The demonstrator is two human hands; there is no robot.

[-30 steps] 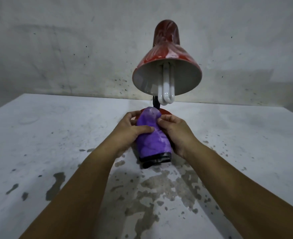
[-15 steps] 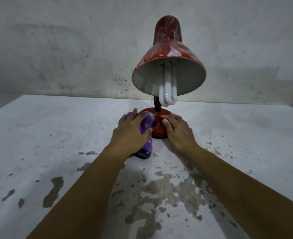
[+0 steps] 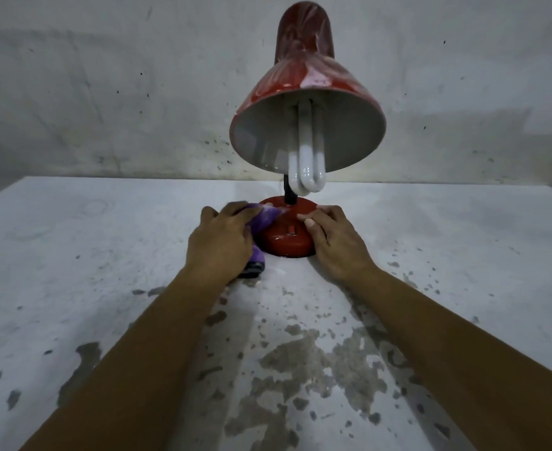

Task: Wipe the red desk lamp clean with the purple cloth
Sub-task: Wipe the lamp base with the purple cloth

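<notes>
The red desk lamp (image 3: 304, 131) stands upright on the white, paint-chipped worktop (image 3: 105, 288), its round base (image 3: 286, 237) between the two hands. The left hand (image 3: 219, 242) has its fingers (image 3: 232, 211) curled over the purple cloth (image 3: 263, 218), gripping it and pressing its upper end against the left side of the base; the cloth's dark lower end (image 3: 252, 270) shows beneath the palm. The right hand (image 3: 333, 237) rests on the right side of the base, fingers together and laid flat on the red surface, thumb on top. The pale-smeared shade tilts towards the camera, with a white bulb (image 3: 307, 161) hanging from it.
</notes>
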